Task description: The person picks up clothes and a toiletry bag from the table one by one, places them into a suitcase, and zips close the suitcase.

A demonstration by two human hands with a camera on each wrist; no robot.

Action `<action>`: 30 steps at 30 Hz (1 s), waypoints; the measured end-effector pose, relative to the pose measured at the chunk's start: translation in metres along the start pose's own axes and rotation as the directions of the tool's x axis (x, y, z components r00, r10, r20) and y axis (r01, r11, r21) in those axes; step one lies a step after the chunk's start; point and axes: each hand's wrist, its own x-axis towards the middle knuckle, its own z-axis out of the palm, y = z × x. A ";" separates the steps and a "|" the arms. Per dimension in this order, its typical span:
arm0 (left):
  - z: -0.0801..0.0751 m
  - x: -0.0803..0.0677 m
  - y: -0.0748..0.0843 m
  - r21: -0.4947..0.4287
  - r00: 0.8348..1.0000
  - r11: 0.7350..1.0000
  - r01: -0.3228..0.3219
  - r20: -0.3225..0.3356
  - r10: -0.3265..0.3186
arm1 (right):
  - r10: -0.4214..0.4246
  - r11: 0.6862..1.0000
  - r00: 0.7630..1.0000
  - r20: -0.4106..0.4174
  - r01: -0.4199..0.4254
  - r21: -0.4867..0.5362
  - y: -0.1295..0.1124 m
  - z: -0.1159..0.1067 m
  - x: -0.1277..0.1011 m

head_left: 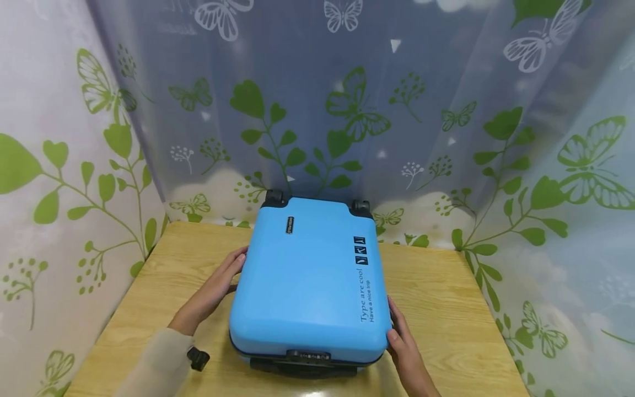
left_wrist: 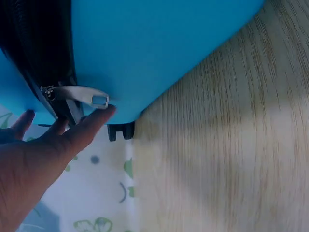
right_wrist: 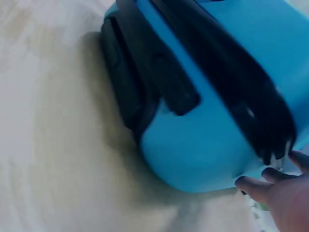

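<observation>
The left hand (head_left: 214, 291) is laid with straight fingers against the left side of the blue suitcase (head_left: 310, 281); in the left wrist view its fingertips (left_wrist: 99, 117) are seen touching the metal zipper pull (left_wrist: 82, 94). The right hand (head_left: 405, 347) is pressed, fingers extended, against the near right corner. The suitcase is shown lying flat on the wooden table (head_left: 446, 309), wheels (head_left: 274, 197) turned toward the butterfly-patterned curtain (head_left: 347, 99).
</observation>
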 end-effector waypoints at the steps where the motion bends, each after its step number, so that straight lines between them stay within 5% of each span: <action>1: 0.001 0.001 0.000 -0.017 1.000 1.000 0.015 0.008 -0.015 | 0.026 1.000 1.000 -0.001 -0.026 0.014 0.002 0.001 0.000; 9: 0.004 0.004 -0.003 -0.111 0.996 0.990 0.084 0.043 -0.080 | 0.016 0.999 1.000 0.014 -0.017 0.027 0.009 0.006 0.000; 18: 0.007 -0.005 -0.005 -0.139 0.996 0.987 0.078 0.049 -0.072 | 0.023 0.999 1.000 0.007 -0.023 0.022 0.010 0.006 0.000; 30: 0.031 -0.028 -0.007 -0.141 0.999 0.989 0.032 -0.004 -0.033 | -0.147 0.984 0.985 0.093 0.136 0.113 0.018 -0.014 0.002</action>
